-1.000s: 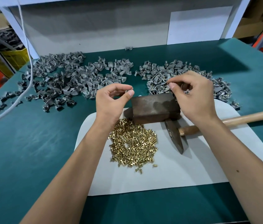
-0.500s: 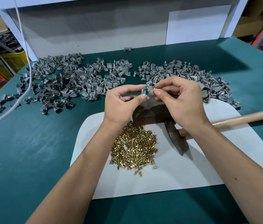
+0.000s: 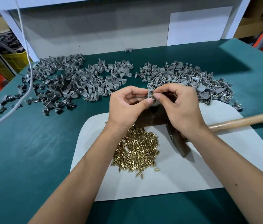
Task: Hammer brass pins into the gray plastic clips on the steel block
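Both hands (image 3: 153, 104) pinch gray clip (image 3: 150, 95), unmarked

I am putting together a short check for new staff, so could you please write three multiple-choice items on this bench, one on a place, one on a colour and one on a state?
1. Where does the pile of brass pins lie?
A. on the white mat
B. on the bare green table
C. in a yellow crate

2. What colour is the table cover?
A. red
B. teal green
C. black

3. What is the hammer doing?
A. held in the right hand
B. lying on the mat, untouched
C. striking the block

Answers: 1 A, the pins rest on white. 2 B, the cloth is teal. 3 B, both the left hand and right hand pinch a gray clip.
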Demonstrator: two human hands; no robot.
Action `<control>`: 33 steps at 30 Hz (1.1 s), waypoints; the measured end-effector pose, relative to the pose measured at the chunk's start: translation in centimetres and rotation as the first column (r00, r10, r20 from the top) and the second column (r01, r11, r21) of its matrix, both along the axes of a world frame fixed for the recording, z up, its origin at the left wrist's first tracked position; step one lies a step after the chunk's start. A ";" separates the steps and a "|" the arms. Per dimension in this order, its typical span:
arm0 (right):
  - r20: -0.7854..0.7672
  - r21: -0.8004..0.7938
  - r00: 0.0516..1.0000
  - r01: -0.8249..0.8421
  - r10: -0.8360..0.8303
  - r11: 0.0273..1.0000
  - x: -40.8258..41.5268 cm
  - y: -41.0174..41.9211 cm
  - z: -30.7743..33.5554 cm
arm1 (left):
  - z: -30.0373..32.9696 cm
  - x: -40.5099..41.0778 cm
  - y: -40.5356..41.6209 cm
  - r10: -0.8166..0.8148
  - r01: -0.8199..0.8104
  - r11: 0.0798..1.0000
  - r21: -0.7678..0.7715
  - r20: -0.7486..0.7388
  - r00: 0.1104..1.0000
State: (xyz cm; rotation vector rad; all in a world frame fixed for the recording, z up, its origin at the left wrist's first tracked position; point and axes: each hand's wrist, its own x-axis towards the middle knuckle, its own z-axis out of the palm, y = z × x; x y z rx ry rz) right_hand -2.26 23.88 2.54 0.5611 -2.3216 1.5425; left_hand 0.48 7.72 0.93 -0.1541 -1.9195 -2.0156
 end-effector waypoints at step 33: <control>0.041 0.331 0.990 -0.144 0.138 0.933 -0.5 3.0 3.1 | 0.0 0.6 1.3 0.163 -0.209 0.880 -0.426 -0.143 0.976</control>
